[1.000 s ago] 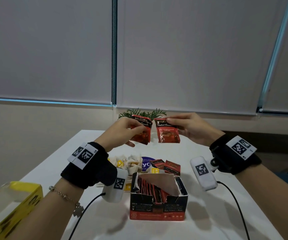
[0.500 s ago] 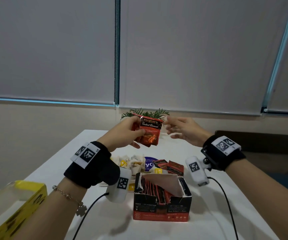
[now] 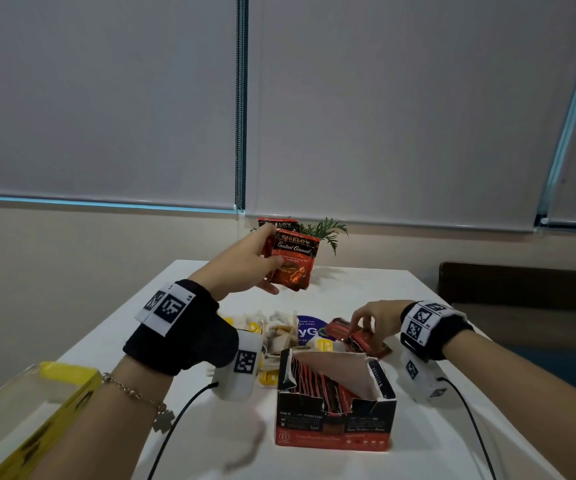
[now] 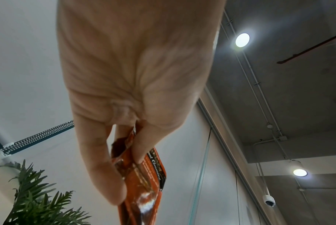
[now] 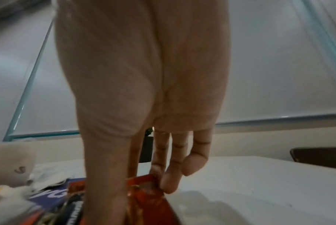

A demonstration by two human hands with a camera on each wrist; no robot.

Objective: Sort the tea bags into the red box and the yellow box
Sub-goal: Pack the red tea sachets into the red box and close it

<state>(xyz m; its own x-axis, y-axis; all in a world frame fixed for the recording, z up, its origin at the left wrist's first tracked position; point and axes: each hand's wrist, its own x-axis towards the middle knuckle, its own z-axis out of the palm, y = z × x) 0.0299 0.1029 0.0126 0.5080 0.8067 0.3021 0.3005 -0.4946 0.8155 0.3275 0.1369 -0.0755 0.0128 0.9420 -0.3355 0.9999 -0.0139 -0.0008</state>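
My left hand point(image 3: 265, 261) is raised above the table and grips two red tea bag packets point(image 3: 293, 261) stacked together; the left wrist view shows the thumb and fingers pinching the red packets point(image 4: 144, 175). Lower down on the right, my right hand point(image 3: 366, 327) pinches a red tea bag point(image 3: 366, 342) lying on the table behind the red box; its fingers close on the red tea bag point(image 5: 149, 194) in the right wrist view. The open red box point(image 3: 335, 417) stands in front, with red packets upright inside. The yellow box point(image 3: 37, 410) sits at the near left edge.
White and yellow tea bags point(image 3: 279, 332) lie in a heap behind the red box, around a blue round sticker point(image 3: 309, 329). A small green plant point(image 3: 324, 230) stands at the far table edge. Cables run from both wrist cameras across the white table point(image 3: 366, 282).
The right hand passed its red packet to the left hand, which now holds two. The right hand then dropped to the table and took hold of another red tea bag.
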